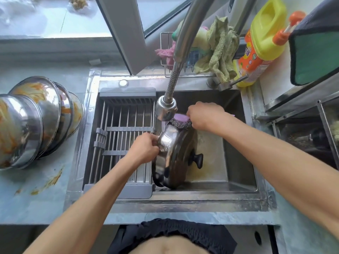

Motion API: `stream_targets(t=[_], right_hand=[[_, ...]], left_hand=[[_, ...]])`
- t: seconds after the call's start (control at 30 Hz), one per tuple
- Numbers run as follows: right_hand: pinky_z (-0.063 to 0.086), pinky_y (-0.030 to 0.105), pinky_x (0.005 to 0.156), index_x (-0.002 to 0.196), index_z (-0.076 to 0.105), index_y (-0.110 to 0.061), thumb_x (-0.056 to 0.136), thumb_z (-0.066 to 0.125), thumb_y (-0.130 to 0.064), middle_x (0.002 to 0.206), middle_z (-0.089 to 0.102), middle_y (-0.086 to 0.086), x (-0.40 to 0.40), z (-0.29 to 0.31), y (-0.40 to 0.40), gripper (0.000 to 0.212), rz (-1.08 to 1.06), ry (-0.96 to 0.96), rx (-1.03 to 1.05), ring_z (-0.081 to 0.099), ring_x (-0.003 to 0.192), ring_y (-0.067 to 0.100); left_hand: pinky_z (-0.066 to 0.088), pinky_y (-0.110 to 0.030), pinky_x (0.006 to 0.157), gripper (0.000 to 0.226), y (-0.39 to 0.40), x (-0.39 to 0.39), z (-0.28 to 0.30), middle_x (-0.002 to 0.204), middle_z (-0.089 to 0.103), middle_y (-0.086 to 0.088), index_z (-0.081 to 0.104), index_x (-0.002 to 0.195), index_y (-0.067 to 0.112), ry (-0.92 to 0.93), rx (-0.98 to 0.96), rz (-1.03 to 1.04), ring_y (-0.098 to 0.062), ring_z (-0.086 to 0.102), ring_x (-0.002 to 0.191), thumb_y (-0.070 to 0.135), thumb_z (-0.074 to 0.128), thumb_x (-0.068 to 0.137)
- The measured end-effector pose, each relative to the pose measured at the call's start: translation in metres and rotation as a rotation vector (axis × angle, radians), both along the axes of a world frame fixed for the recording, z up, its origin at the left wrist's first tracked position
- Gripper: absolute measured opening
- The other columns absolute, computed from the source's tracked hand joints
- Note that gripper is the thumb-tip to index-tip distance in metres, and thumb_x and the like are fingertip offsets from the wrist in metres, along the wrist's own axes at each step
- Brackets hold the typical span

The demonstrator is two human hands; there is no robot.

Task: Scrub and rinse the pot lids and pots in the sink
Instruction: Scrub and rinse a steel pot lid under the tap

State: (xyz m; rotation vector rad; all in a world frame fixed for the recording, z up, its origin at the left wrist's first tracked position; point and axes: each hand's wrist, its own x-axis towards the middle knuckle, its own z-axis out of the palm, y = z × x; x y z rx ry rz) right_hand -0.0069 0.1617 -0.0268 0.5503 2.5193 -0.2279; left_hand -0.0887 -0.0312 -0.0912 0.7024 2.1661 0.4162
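A shiny steel pot lid (174, 154) with a black knob (197, 159) stands on its edge in the sink (238, 162). My left hand (145, 148) grips the lid's left rim. My right hand (203, 114) holds a purple sponge with a steel-wool scourer (180, 121) against the lid's upper edge. The faucet head (166, 107) hangs just above, and water runs onto the lid.
A grey drying rack (121, 136) spans the sink's left half. Several dirty steel bowls (36, 118) with orange residue lie stacked on the left counter. A yellow detergent bottle (260, 43), a green cloth (220, 50) and a wire caddy (165, 52) sit behind the sink.
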Motion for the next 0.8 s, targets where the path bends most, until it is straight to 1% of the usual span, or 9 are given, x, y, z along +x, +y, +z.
stream_targets(t=[0.07, 0.13, 0.2, 0.3, 0.4, 0.53, 0.63, 0.73, 0.8], right_hand=[[0.042, 0.034, 0.066, 0.114, 0.061, -0.014, 0.090, 0.048, -0.010, 0.089, 0.047, 0.005, 0.002, 0.001, -0.010, 0.027, 0.051, 0.012, -0.008, 0.051, 0.074, 0.029], [0.039, 0.032, 0.061, 0.105, 0.062, -0.014, 0.088, 0.047, -0.007, 0.083, 0.049, 0.003, 0.005, 0.002, -0.020, 0.024, 0.112, 0.019, -0.014, 0.048, 0.063, 0.024], [0.040, 0.033, 0.064, 0.106, 0.063, -0.015, 0.088, 0.048, -0.009, 0.082, 0.048, 0.002, 0.002, -0.001, -0.013, 0.024, 0.085, 0.019, 0.004, 0.049, 0.067, 0.027], [0.043, 0.036, 0.067, 0.112, 0.062, -0.015, 0.088, 0.049, -0.011, 0.085, 0.044, 0.003, 0.003, -0.004, 0.001, 0.027, -0.011, 0.009, 0.006, 0.050, 0.077, 0.031], [0.037, 0.032, 0.059, 0.100, 0.061, -0.014, 0.086, 0.048, -0.007, 0.080, 0.047, 0.003, 0.006, -0.001, -0.011, 0.020, 0.060, 0.026, -0.011, 0.050, 0.071, 0.030], [0.042, 0.035, 0.067, 0.115, 0.062, -0.017, 0.091, 0.050, -0.014, 0.096, 0.052, 0.005, 0.003, -0.004, 0.001, 0.027, 0.028, 0.003, 0.019, 0.051, 0.077, 0.030], [0.043, 0.036, 0.069, 0.119, 0.060, -0.015, 0.093, 0.048, -0.016, 0.098, 0.053, 0.006, 0.009, -0.003, 0.001, 0.029, -0.014, -0.012, 0.021, 0.057, 0.085, 0.033], [0.040, 0.033, 0.065, 0.106, 0.062, -0.014, 0.088, 0.049, -0.010, 0.079, 0.045, 0.002, 0.012, -0.002, -0.021, 0.022, 0.097, 0.032, 0.010, 0.052, 0.075, 0.031], [0.041, 0.034, 0.068, 0.109, 0.062, -0.014, 0.090, 0.049, -0.011, 0.084, 0.047, 0.004, 0.008, -0.005, -0.014, 0.024, 0.072, 0.029, 0.036, 0.052, 0.078, 0.031]], left_hand=[[0.050, -0.026, 0.059, 0.016, -0.001, -0.001, -0.004, 0.079, 0.071, 0.000, 0.075, 0.081, 0.017, -0.003, -0.031, 0.020, -0.018, 0.067, 0.076, 0.005, 0.066, 0.087], [0.046, -0.019, 0.058, 0.020, -0.001, -0.001, -0.008, 0.078, 0.070, 0.008, 0.077, 0.081, 0.024, -0.015, -0.020, 0.054, -0.006, 0.063, 0.075, 0.007, 0.070, 0.088], [0.044, -0.014, 0.057, 0.025, -0.006, 0.004, -0.013, 0.081, 0.070, 0.011, 0.078, 0.087, 0.027, -0.035, -0.030, 0.058, -0.001, 0.062, 0.077, 0.004, 0.068, 0.088], [0.049, -0.022, 0.059, 0.017, -0.013, 0.005, -0.011, 0.084, 0.072, 0.002, 0.074, 0.086, 0.017, -0.030, -0.090, 0.006, -0.016, 0.066, 0.080, 0.004, 0.064, 0.086], [0.054, -0.030, 0.077, 0.013, 0.008, -0.005, -0.006, 0.095, 0.074, 0.001, 0.074, 0.102, 0.014, -0.064, 0.068, 0.072, -0.017, 0.068, 0.092, 0.014, 0.066, 0.091], [0.041, -0.026, 0.062, 0.022, 0.017, -0.002, -0.010, 0.076, 0.065, 0.004, 0.068, 0.075, 0.016, 0.030, 0.042, 0.067, -0.018, 0.065, 0.082, 0.011, 0.061, 0.096], [0.053, -0.027, 0.068, 0.015, 0.007, -0.004, -0.010, 0.083, 0.073, 0.002, 0.076, 0.084, 0.017, -0.053, -0.058, 0.020, -0.013, 0.067, 0.082, 0.008, 0.066, 0.090], [0.052, -0.029, 0.068, 0.012, 0.016, -0.007, -0.010, 0.085, 0.072, -0.006, 0.073, 0.090, 0.008, -0.089, 0.017, 0.081, -0.019, 0.066, 0.080, 0.008, 0.061, 0.093], [0.057, -0.035, 0.075, 0.016, 0.021, -0.005, -0.016, 0.085, 0.074, -0.010, 0.073, 0.088, 0.005, -0.059, 0.031, 0.109, -0.025, 0.070, 0.084, 0.005, 0.058, 0.091]])
